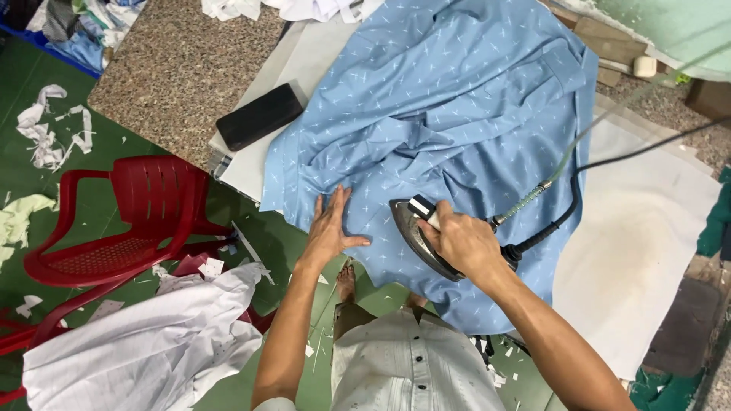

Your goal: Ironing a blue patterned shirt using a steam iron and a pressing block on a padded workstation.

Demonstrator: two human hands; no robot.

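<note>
While left hand (pixel 329 228) flattens shirt (pixel 449 114); right hand (pixel 462 242) grips iron (pixel 415 232).

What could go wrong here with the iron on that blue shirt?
The left hand lies flat on the blue shirt close to the iron, so it could get burned. The fabric ahead is creased, so folds might get pressed in. The cord trails over the shirt and could snag.

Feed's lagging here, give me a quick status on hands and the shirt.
Left hand flat on blue shirt, pinning it. Right hand gripping iron on the fabric. Black block off to the side, nothing in the way.
</note>
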